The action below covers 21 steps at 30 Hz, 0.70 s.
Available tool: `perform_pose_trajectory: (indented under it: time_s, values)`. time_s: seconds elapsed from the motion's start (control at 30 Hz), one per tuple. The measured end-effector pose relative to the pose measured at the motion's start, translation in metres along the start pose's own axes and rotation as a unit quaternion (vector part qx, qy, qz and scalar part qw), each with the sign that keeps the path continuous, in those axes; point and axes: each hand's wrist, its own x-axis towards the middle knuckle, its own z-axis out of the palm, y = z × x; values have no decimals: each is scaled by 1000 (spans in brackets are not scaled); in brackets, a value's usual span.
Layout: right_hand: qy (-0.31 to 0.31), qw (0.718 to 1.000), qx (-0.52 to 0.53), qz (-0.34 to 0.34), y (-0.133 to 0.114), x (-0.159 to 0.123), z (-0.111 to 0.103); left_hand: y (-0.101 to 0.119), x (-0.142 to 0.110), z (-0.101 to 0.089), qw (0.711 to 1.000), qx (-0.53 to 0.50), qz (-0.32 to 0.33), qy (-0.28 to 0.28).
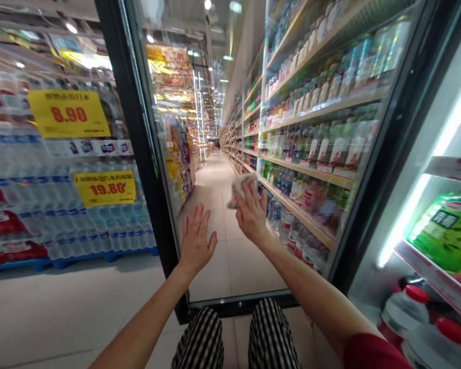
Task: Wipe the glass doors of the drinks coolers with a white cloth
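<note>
An open glass cooler door (253,128) with a black frame stands in front of me. My left hand (196,237) lies flat on the lower glass near the frame's left edge, fingers spread and holding nothing. Higher and to the right, my right hand (251,211) presses a crumpled white cloth (238,187) against the glass, fingers closed over it. My knees in black-and-white checked trousers (234,335) show below the door.
The open cooler at right holds a green package (447,230) on a shelf and red-capped bottles (415,307) below. Stacked water packs with yellow price signs (69,114) fill the left. A long aisle with drink shelves (311,154) shows through the glass.
</note>
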Motion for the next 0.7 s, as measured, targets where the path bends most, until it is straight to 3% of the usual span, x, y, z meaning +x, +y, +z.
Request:
perform_pose_trajectory:
  time_s: [0.07,0.13,0.2,0.3,0.37,0.5,0.53,0.6,0.7]
  values:
    - [-32,993,14,-111,1,-19,-1,4,7,5,1000,-1,8,3]
    - [-42,985,15,-165,12,-28,-2,2,12,10,1000,0,15,7]
    - [-4,995,-2,-100,32,-19,-6,-2,13,15,1000,1,14,15]
    - [77,994,-34,72,56,4,-13,-5,15,21,1000,6,9,29]
    - [86,991,-38,93,58,6,-16,-4,19,24,999,13,16,36]
    - [3,993,-20,-115,59,-21,-20,1,41,25,997,29,47,47]
    - [-6,991,-25,-130,67,-26,-21,2,48,25,997,30,49,51]
    - [28,997,-55,-52,96,-25,-27,3,59,26,996,31,47,63]
    - [148,968,-98,175,146,-11,-38,4,65,29,996,34,39,73]
